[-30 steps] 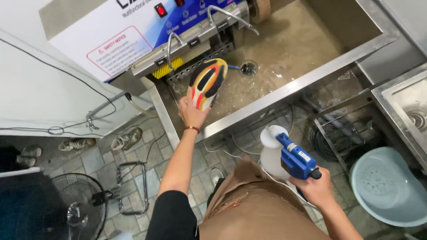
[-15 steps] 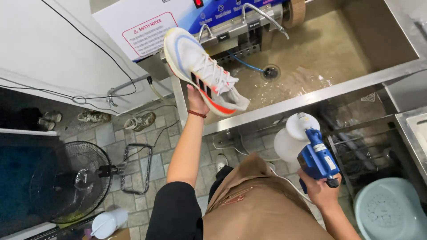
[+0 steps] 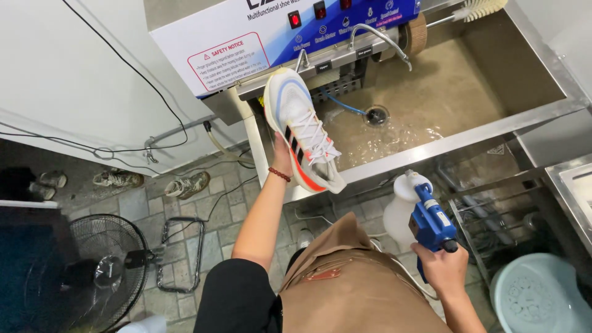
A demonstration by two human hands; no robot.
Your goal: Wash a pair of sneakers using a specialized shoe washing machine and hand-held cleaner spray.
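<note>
Over the near rim of the steel wash basin, the left hand is raised at the end of an outstretched arm, fingers wrapped under a white running shoe from its sole side. Grip sits near mid-shoe; laces and dark side stripes face the camera. Long axis runs on a slant: one end up and left toward the washing machine's front panel, the other, with an orange-red edge, down and right over the basin's front lip. Which end is toe or heel: not certain from this angle.

Right hand hangs low and well apart, below the basin front, fist closed round the grip of a blue sprayer with a white bottle attached. Nozzle end points up and left, roughly toward the shoe; the shoe lies up and to the left of this hand, with the basin rim between them. Left hand is the one on the shoe; right has only the sprayer.

Farther out: murky water in the basin, drain with a blue hose beside it, a cylindrical brush on the machine. Floor at left: a fan, two worn shoes. Pale blue tub at lower right.

Hidden: left palm and fingertips behind the shoe; the sprayer trigger finger; the shoe's sole; the tub cut off by the frame edge.
</note>
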